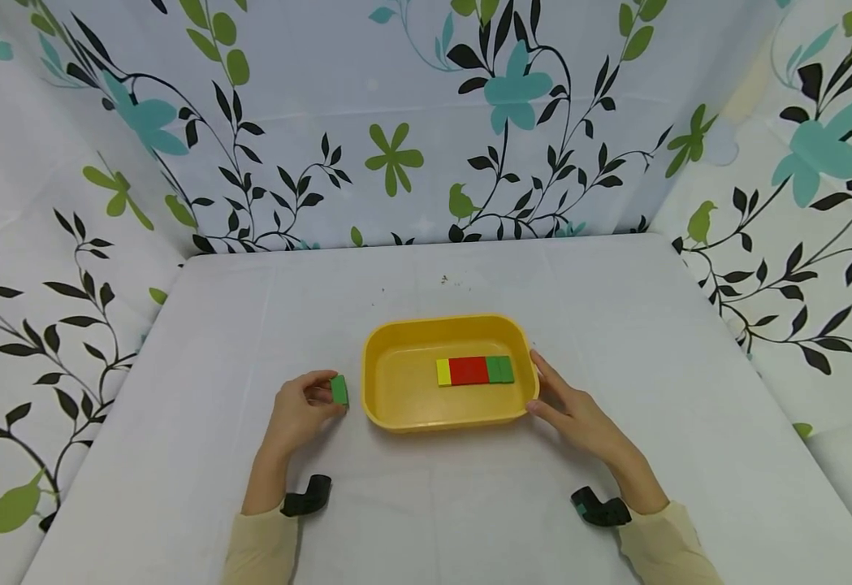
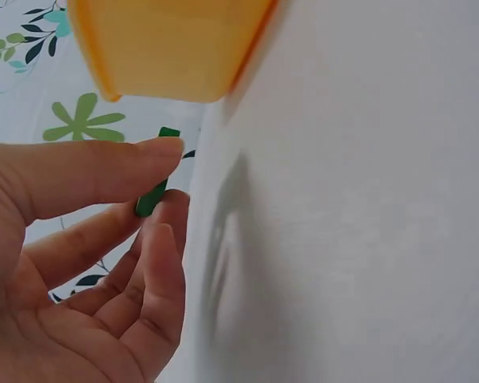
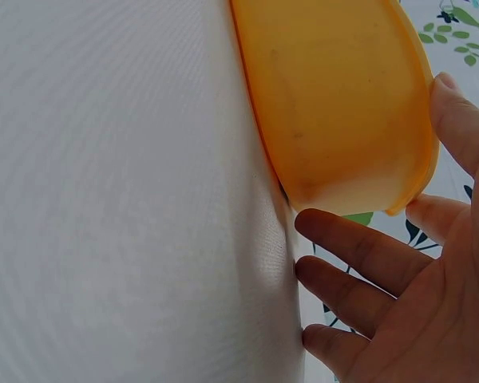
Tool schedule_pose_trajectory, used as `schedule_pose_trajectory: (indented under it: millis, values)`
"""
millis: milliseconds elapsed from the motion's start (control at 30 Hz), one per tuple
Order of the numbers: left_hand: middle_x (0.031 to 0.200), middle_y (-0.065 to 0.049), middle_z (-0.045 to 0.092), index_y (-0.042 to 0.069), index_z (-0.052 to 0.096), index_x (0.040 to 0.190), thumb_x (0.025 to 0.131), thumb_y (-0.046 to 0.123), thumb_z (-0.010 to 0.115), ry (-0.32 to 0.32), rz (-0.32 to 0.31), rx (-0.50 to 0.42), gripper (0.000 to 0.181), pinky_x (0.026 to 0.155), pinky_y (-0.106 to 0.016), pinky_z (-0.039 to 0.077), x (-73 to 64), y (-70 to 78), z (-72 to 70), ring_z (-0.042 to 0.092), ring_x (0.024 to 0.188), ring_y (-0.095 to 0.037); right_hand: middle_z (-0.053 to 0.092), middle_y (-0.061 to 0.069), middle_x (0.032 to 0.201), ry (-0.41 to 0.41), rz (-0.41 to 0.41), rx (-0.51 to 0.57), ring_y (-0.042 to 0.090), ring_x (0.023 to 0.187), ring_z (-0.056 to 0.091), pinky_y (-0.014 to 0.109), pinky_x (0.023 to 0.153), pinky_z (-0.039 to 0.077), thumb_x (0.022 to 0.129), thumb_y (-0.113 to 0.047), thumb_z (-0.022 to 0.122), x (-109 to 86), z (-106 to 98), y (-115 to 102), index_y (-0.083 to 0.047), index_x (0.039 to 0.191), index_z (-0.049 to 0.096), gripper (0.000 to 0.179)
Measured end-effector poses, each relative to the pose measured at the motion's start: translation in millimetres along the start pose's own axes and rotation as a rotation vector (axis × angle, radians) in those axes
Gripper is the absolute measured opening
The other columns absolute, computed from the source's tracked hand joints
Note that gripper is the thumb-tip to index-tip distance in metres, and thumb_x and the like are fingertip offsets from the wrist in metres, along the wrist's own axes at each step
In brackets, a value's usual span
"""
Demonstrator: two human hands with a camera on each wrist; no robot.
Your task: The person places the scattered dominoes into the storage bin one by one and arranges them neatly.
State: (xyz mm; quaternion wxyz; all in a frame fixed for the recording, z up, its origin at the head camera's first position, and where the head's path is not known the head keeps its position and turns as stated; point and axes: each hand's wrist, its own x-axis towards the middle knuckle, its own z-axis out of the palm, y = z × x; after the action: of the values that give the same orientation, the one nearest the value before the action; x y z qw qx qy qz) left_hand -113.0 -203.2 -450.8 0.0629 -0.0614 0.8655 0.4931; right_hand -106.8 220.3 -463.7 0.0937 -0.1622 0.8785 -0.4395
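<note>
My left hand (image 1: pixel 301 410) pinches a small green tile (image 1: pixel 339 390) between thumb and fingertips, just left of the yellow tray (image 1: pixel 400 418). In the left wrist view the green tile (image 2: pixel 151 199) is seen edge-on, partly hidden by the thumb. My right hand (image 1: pixel 575 414) touches the tray's right end; its thumb and index finger are on the rim, and the other fingers are spread and fairly straight. Inside the tray, a yellow tile (image 1: pixel 443 373), red tiles (image 1: pixel 468 370) and green tiles (image 1: pixel 499 370) lie edge to edge in a row towards the right.
A white cloth (image 1: pixel 433 504) covers the table. Patterned curtains (image 1: pixel 287 97) with leaves and flowers hang behind it and at both sides. Black wrist mounts (image 1: pixel 309 496) sit at both wrists, by the beige sleeves (image 1: pixel 261 544). Small specks (image 1: pixel 445 279) lie behind the tray.
</note>
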Motion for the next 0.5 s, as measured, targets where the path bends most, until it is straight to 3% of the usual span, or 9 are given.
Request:
schedule_pose_trajectory:
  millis: [133,267,500]
  values:
    - [0.113,-0.017,0.06,0.002,0.06,0.129,0.079,-0.001,0.076,0.05,-0.009,-0.057,0.053,0.072,-0.015,0.051,-3.1,9.9,-6.9,0.061,0.086,-0.01,0.044,0.021,0.149,0.001,-0.002,0.001,0.044,0.137,0.041,0.067,0.104,0.032,0.097,-0.03,0.059,0.5,-1,-1,-0.033,0.157,0.013,0.076]
    - [0.112,-0.016,0.06,0.003,0.06,0.13,0.08,-0.001,0.076,0.08,0.046,-0.111,0.052,0.075,-0.013,0.05,-7.1,29.6,-12.5,0.059,0.084,-0.005,0.045,0.022,0.147,0.0,0.002,0.002,0.044,0.136,0.042,0.067,0.104,0.033,0.097,-0.03,0.06,0.8,-1,-2,-0.033,0.157,0.013,0.076]
    - [0.11,-0.015,0.059,0.003,0.061,0.128,0.08,-0.003,0.076,0.038,0.167,-0.147,0.052,0.076,-0.013,0.05,-3.7,76.8,-8.3,0.06,0.087,-0.01,0.047,0.021,0.147,-0.002,-0.001,0.011,0.043,0.136,0.042,0.067,0.105,0.032,0.097,-0.031,0.059,0.4,0,-1,-0.032,0.157,0.013,0.076]
